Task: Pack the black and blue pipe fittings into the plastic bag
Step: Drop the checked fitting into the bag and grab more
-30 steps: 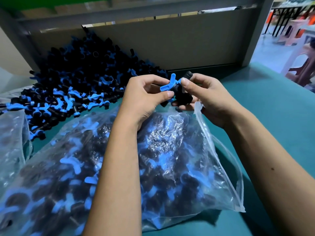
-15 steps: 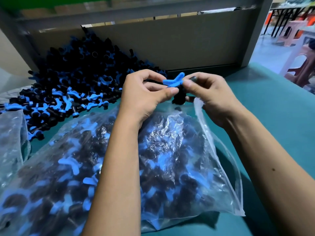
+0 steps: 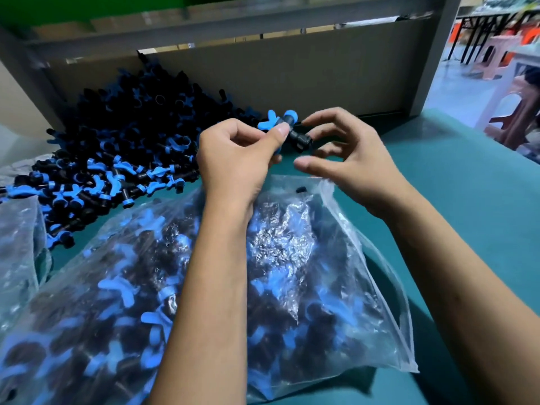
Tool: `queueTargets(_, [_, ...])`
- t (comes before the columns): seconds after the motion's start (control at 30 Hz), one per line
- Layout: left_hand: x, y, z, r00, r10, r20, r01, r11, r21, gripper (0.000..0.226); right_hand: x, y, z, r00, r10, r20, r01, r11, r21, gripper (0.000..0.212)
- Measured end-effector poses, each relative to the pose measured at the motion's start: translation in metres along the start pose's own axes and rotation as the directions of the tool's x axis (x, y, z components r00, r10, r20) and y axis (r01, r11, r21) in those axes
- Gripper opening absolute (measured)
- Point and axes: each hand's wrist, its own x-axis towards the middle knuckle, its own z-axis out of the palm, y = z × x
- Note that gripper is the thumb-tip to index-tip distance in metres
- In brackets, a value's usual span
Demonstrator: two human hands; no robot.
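Left hand pinching one fitting above the bag mouth, right hand loose beside it.
Table (image 3: pixel 467 214): plastic bag (image 3: pixel 292 287), full, at near edge; loose fittings pile (image 3: pixel 122 147) far-left against back panel. Left hand (image 3: pixel 233 159) thumb and fingers clamp fitting (image 3: pixel 287 128); right hand (image 3: pixel 347 159) fingers spread, holding nothing, just beside it.

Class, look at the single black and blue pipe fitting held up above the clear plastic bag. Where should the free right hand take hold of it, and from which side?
Grip the black barrel end of the black and blue pipe fitting, coming from the right. The left hand pinches it near the blue wing handle, so the black end juts free toward the open right hand; the wings are awkward to pinch.
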Motion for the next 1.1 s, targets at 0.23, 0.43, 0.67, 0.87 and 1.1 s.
queueTargets(0.23, [-0.007,0.005,0.015,0.988,0.082,0.128,-0.087,0.996,0.037,0.026,0.005,-0.003,0.008,0.952,0.241,-0.188,-0.139,0.89,0.435,0.015])
queueTargets(0.43, [-0.017,0.004,0.013,0.714,0.044,0.699,-0.438,0.806,0.397,0.064,0.002,0.011,-0.012,0.79,0.603,-0.112,-0.294,0.533,0.794,0.019])
queueTargets(0.67, [-0.003,0.002,-0.01,0.796,0.136,0.59,-0.457,0.775,0.437,0.027,-0.002,0.007,-0.047,0.939,0.343,-0.016,-0.286,0.808,0.515,0.015])
queueTargets(0.87, [0.015,0.004,-0.048,0.893,0.131,0.43,-0.311,0.872,0.379,0.033,-0.011,-0.003,-0.064,0.855,0.204,0.477,-0.277,0.957,0.087,0.027])
queueTargets(1.1, [0.001,0.019,-0.018,0.902,0.271,0.335,-0.319,0.943,0.095,0.027,-0.011,-0.014,-0.016,0.825,0.133,0.55,-0.187,0.982,0.043,0.023])
